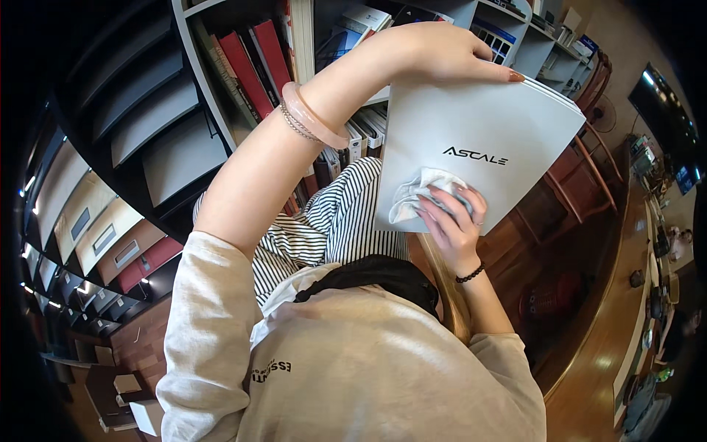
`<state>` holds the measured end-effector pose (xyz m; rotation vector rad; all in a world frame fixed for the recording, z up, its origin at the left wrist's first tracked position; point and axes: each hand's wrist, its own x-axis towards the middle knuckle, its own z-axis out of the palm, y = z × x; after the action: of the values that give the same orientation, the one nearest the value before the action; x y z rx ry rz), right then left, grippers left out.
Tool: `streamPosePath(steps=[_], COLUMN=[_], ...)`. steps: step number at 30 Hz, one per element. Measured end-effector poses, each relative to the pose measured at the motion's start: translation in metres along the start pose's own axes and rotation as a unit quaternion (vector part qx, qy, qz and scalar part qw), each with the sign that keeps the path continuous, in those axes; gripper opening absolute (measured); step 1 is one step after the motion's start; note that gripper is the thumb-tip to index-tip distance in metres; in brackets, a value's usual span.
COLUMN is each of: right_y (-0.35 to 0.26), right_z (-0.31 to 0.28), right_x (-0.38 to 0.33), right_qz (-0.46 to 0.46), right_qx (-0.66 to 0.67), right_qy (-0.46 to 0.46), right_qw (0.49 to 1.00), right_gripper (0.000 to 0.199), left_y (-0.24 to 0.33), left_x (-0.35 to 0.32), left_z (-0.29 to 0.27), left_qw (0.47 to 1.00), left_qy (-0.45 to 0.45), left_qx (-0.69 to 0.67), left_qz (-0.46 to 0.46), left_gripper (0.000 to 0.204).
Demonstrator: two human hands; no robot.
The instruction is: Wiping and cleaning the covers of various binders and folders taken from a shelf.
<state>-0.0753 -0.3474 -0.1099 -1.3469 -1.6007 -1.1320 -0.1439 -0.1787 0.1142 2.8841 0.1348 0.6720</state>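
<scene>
A large white book [486, 110] with dark lettering on its cover stands tilted up in front of me. My left hand [453, 55] reaches over its top and grips the upper edge, the thumb along the near side; its other fingers are partly hidden behind. Against the lower part of the cover, my right hand [458, 225] presses a crumpled white cloth [431, 184], fingers closed over it. A pale pink bangle and a thin chain circle my left wrist, dark beads my right one.
Grey shelves with red, white and dark books [254, 59] rise ahead. Black sloping display shelves [151, 110] fill the left. A wooden chair [578, 173] stands beyond the book, and a long wooden counter [589, 346] curves along the right.
</scene>
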Motion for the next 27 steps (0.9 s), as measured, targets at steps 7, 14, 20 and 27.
streamPosePath(steps=[7, 14, 20, 27], right_y=[-0.003, 0.025, 0.033, 0.002], right_z=[0.002, -0.027, -0.046, -0.009], right_x=[-0.033, -0.052, -0.059, -0.036], right_qz=[-0.078, 0.075, 0.109, 0.015], right_qx=[0.099, 0.061, 0.010, 0.119], right_qy=[-0.248, -0.220, -0.214, -0.192], right_qw=[0.961, 0.971, 0.971, 0.974], right_gripper=[0.022, 0.019, 0.019, 0.020], left_y=[0.006, -0.002, 0.016, 0.023], left_x=[-0.010, -0.018, -0.016, -0.016], left_z=[-0.016, -0.026, -0.025, -0.029], left_qw=[0.999, 0.994, 0.996, 0.996], left_qy=[-0.032, -0.079, -0.055, -0.067], left_qx=[-0.041, -0.071, -0.061, -0.058], left_qz=[0.008, -0.004, -0.016, -0.025], left_gripper=[0.074, 0.072, 0.071, 0.072])
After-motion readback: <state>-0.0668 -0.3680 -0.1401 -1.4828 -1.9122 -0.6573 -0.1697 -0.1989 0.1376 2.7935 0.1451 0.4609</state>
